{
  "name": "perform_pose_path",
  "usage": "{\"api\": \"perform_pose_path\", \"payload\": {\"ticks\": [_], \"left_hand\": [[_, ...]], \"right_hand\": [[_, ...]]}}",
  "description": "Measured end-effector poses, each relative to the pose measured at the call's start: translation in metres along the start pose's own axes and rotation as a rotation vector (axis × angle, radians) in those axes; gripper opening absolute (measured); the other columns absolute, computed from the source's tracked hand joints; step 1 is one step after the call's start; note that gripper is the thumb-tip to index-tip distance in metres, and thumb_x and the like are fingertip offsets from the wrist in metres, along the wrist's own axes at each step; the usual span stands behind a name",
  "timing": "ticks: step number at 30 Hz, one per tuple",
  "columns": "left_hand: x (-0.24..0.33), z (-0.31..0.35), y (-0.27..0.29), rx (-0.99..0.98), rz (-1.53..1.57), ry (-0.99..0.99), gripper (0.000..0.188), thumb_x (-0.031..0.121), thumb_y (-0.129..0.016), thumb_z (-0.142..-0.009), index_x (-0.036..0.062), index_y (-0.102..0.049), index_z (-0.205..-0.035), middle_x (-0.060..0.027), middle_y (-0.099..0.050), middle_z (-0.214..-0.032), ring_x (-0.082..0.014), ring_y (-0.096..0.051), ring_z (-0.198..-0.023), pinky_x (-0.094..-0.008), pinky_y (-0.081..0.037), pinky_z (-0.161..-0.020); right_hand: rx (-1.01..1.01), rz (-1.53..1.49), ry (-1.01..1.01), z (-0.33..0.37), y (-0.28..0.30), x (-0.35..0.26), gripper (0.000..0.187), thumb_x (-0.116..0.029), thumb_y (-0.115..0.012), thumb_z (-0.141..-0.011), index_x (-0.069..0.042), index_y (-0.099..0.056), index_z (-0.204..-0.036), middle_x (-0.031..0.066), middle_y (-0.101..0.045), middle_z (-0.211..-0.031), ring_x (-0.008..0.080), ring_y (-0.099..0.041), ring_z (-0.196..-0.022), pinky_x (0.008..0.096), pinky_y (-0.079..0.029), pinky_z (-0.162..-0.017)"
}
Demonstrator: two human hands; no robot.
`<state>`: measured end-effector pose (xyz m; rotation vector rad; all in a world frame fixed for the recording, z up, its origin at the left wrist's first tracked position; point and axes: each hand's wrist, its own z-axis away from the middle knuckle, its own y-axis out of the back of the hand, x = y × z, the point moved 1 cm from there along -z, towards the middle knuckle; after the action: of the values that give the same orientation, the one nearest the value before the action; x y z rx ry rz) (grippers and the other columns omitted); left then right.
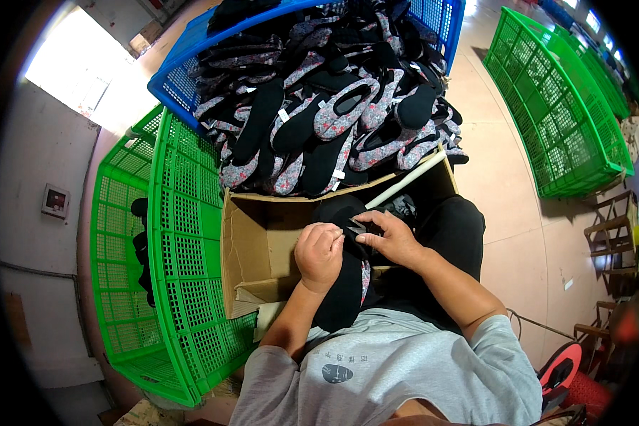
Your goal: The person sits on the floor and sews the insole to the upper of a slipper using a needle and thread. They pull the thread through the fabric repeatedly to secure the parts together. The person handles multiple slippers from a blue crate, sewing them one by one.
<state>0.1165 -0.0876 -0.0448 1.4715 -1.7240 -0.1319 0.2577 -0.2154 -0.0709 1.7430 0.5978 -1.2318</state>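
Note:
A slipper with a black sole (339, 295) and a strip of grey floral fabric along its side lies over my lap. My left hand (318, 255) is closed at its upper part, fingertips pinched together on it; any thread between them is too small to see. My right hand (390, 238) meets the left fingertips, thumb and forefinger around a small pointed metal tool that looks like thread snips (356, 226). The blades lie close to the slipper, partly hidden by my fingers.
An open cardboard box (252, 245) stands before me, a pale tube (408, 179) across its right side. Beyond it, a blue crate (181, 78) overflows with floral slippers (344, 110). Green crates stand left (192, 284) and far right (539, 106). A red-and-black reel (561, 369) sits at lower right.

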Motion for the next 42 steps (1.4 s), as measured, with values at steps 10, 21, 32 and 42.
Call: {"api": "perform_pose_path", "payload": {"ticks": [10, 21, 32, 42], "left_hand": [[-0.002, 0.002, 0.000, 0.015, -0.007, 0.012, 0.020, -0.004, -0.074, -0.065, 0.0041, -0.065, -0.080, -0.0095, -0.066, -0.086, -0.0303, -0.063, -0.083, -0.0393, -0.052, -0.075], [-0.001, 0.003, -0.001, 0.011, 0.020, 0.022, 0.022, -0.008, -0.074, -0.066, 0.0036, -0.062, -0.080, -0.0108, -0.066, -0.085, -0.0312, -0.062, -0.082, -0.0393, -0.051, -0.075], [0.000, 0.003, -0.001, 0.013, 0.023, 0.030, 0.022, -0.007, -0.074, -0.066, 0.0036, -0.062, -0.080, -0.0108, -0.065, -0.085, -0.0316, -0.061, -0.082, -0.0393, -0.050, -0.075], [-0.005, 0.011, -0.002, 0.042, 0.061, 0.068, 0.023, -0.009, -0.073, -0.067, 0.0029, -0.060, -0.082, -0.0131, -0.064, -0.086, -0.0325, -0.061, -0.082, -0.0398, -0.050, -0.075]], "right_hand": [[-0.011, 0.027, 0.081, 0.000, 0.001, 0.002, 0.038, -0.021, -0.074, -0.086, -0.013, -0.067, -0.122, 0.0111, -0.068, -0.102, 0.0270, -0.062, -0.089, 0.0346, -0.050, -0.079], [0.007, 0.119, 0.101, 0.001, -0.001, -0.001, 0.036, -0.024, -0.075, -0.085, -0.015, -0.070, -0.119, 0.0089, -0.070, -0.097, 0.0269, -0.059, -0.079, 0.0361, -0.049, -0.073], [0.009, 0.155, 0.106, 0.000, -0.001, -0.004, 0.032, -0.023, -0.074, -0.085, -0.016, -0.072, -0.116, 0.0093, -0.070, -0.093, 0.0264, -0.058, -0.074, 0.0360, -0.049, -0.069], [0.058, -0.178, 0.061, -0.002, -0.009, 0.013, 0.029, -0.015, -0.071, -0.087, -0.010, -0.071, -0.116, 0.0061, -0.073, -0.109, 0.0211, -0.059, -0.080, 0.0321, -0.046, -0.080]]}}
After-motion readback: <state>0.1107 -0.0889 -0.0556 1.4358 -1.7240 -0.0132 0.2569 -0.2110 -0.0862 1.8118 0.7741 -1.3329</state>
